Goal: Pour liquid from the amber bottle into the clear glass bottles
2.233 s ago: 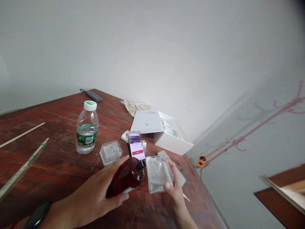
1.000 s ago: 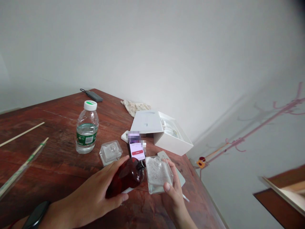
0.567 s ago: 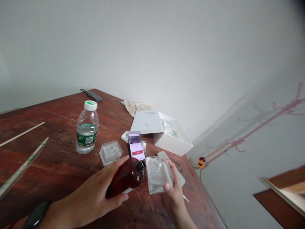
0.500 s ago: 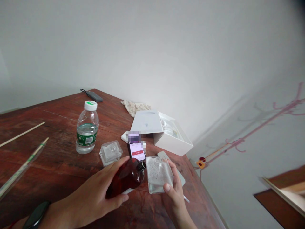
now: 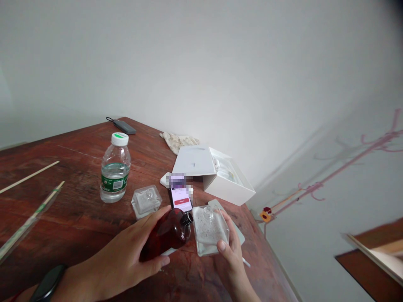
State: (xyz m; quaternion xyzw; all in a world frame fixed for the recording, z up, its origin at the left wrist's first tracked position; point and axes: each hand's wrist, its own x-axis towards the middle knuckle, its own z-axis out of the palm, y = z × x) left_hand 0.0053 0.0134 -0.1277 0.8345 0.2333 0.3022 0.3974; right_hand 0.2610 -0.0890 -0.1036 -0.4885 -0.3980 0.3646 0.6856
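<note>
My left hand (image 5: 135,247) is wrapped round a dark red-brown bottle (image 5: 171,233), which lies tilted with its black threaded neck toward the right. No cap shows on that neck. In my right hand (image 5: 231,251) is a clear square glass bottle (image 5: 209,233) with a short round opening on top; droplets or bubbles mark its walls. The brown bottle's mouth is just left of the glass bottle, and the two look apart. A second clear square bottle (image 5: 146,200) stands on the table beyond my left hand. Right behind the bottles lies a phone (image 5: 181,199) with its screen lit.
On the wooden table (image 5: 78,167) are a capped water bottle (image 5: 115,170), a wrapped chopstick packet (image 5: 34,218), a loose stick (image 5: 30,177), an open white box (image 5: 229,188), a cloth (image 5: 178,142) and a grey device (image 5: 124,126). A pink coat rack (image 5: 346,159) stands right.
Almost nothing differs. The clear square bottle in my right hand has shifted very slightly; the brown bottle in my left hand keeps its place and tilt.
</note>
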